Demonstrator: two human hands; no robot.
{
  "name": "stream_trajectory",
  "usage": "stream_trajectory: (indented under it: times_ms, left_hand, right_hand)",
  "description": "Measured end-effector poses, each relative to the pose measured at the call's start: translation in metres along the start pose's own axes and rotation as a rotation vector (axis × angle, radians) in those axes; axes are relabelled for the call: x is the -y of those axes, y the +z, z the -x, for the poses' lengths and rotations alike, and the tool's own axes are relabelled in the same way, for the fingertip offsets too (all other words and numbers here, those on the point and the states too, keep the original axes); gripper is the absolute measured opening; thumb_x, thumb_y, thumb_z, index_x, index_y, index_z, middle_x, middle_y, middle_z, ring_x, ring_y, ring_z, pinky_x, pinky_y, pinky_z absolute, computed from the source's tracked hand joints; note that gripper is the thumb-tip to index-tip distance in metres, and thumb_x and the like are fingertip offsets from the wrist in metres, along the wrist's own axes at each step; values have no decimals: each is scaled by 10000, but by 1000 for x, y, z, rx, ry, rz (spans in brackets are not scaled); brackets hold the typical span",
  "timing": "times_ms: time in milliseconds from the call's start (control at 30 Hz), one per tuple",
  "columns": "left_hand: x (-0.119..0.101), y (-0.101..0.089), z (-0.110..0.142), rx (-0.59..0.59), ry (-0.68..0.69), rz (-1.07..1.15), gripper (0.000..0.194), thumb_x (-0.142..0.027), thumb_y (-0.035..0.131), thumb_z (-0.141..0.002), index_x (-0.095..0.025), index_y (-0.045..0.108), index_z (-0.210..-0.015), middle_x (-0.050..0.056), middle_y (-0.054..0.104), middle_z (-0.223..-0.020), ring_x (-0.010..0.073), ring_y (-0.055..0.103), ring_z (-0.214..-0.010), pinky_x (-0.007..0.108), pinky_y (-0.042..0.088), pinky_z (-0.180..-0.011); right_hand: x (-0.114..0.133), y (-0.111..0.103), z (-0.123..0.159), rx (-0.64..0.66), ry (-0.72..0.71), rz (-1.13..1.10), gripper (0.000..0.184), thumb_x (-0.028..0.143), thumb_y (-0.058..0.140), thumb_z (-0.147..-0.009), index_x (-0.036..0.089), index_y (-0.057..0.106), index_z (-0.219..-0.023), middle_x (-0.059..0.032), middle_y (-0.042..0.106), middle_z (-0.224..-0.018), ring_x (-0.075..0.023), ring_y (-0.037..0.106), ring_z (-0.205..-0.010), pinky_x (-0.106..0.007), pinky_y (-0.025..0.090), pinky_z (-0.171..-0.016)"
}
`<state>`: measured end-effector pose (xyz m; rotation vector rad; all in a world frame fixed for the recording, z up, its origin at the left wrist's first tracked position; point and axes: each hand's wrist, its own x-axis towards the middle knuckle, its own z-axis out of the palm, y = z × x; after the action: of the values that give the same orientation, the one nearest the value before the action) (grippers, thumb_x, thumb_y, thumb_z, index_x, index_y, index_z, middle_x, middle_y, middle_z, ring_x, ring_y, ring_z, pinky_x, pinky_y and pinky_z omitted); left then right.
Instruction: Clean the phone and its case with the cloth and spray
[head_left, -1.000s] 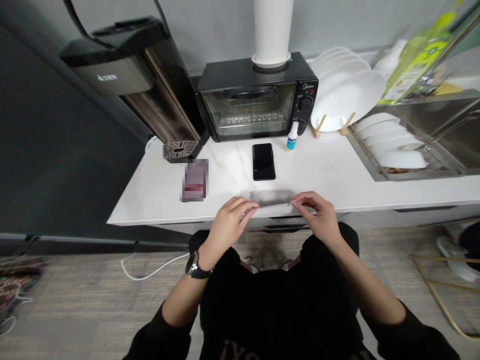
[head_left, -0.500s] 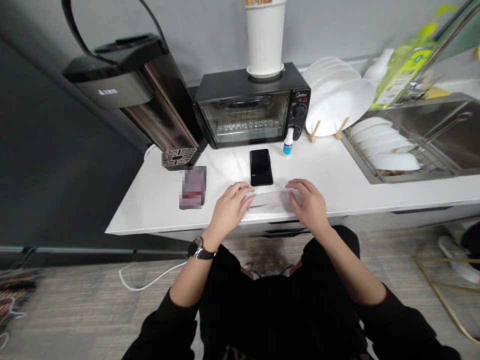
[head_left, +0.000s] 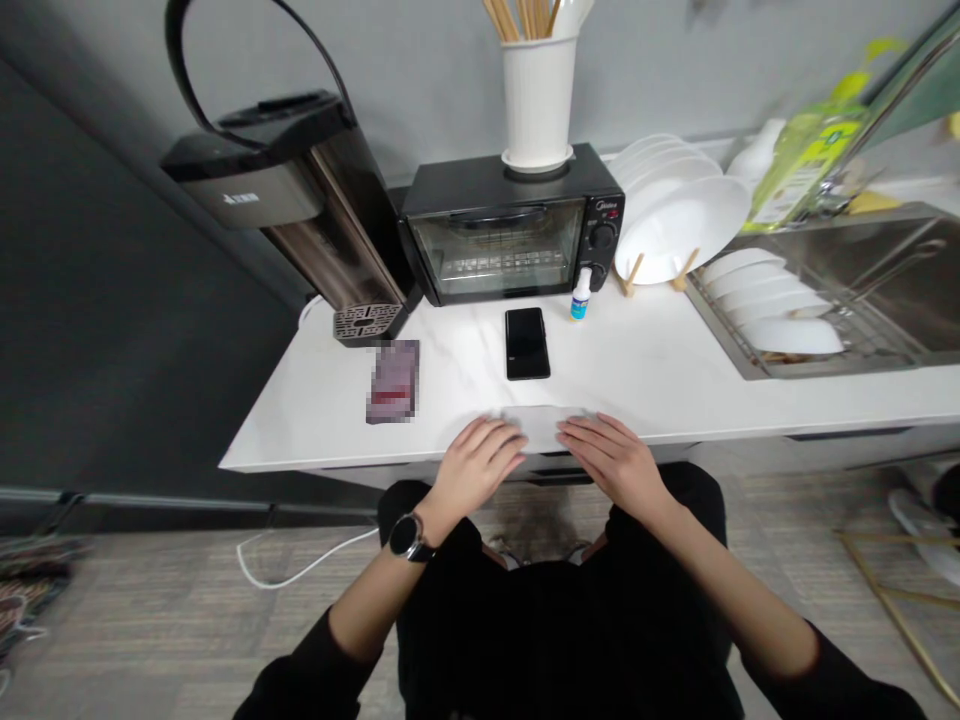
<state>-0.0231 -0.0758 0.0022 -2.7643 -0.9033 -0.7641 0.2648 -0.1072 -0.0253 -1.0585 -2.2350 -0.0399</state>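
Note:
A thin white sheet (head_left: 541, 425), either tissue or cloth, lies folded into a narrow strip along the counter's front edge. My left hand (head_left: 484, 455) rests palm down on its left end, fingers outstretched. On the right end lies my right hand (head_left: 606, 452), likewise flat with its fingers extended. The hands cover both ends of the strip, and only its middle shows between them. Just beyond the strip a black smartphone (head_left: 527, 344) lies on the white counter (head_left: 457, 365).
A small white spray bottle (head_left: 580, 296) stands before a black toaster oven (head_left: 510, 240). To the left are a tall dispenser (head_left: 330, 230) and a blurred-out purple packet (head_left: 394, 382). Upright plates (head_left: 682, 230) and a sink (head_left: 862, 280) are on the right.
Both hands have come down toward the counter's front edge, and their curved fingers are now flattened on the white strip. The view has tilted up slightly.

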Motion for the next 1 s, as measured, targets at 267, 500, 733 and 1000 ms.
stream_trajectory:
  times_ms: [267,500,733,1000]
  left_hand:
    - [-2,4,0,-71,-27,41,223,-219,657,-1034,-192,733,-1242,83,806,-1170,242,753,-1050,425,638,-985]
    - [-6,-23,-11,-96,-12,77,210,-225,642,-1046,-186,753,-1220,80,816,-1093,221,762,-950,379,658,-880]
    - [-2,-56,-20,104,-92,258,248,-305,588,-1083,-177,780,-1173,67,819,-988,201,768,-845,320,624,-760]
    - [4,-62,-26,240,-212,458,261,-344,609,-1075,-223,823,-987,35,799,-906,176,766,-817,274,570,-730]
  right_hand:
    - [-3,6,4,-48,44,-18,422,172,627,-1021,321,680,-1412,-41,766,-1369,-251,720,-1299,-573,453,-1252]
    - [3,-13,-6,-146,83,-180,378,186,628,-1012,333,737,-1342,-50,813,-1259,-245,786,-1136,-560,528,-1167]
    - [13,-45,-29,21,246,-514,245,320,646,-1035,322,827,-1200,-60,823,-1127,-226,782,-1036,-400,650,-952]
    - [5,-44,-32,118,368,-671,263,463,673,-1011,281,861,-1034,-67,825,-1038,-237,787,-950,-368,652,-853]
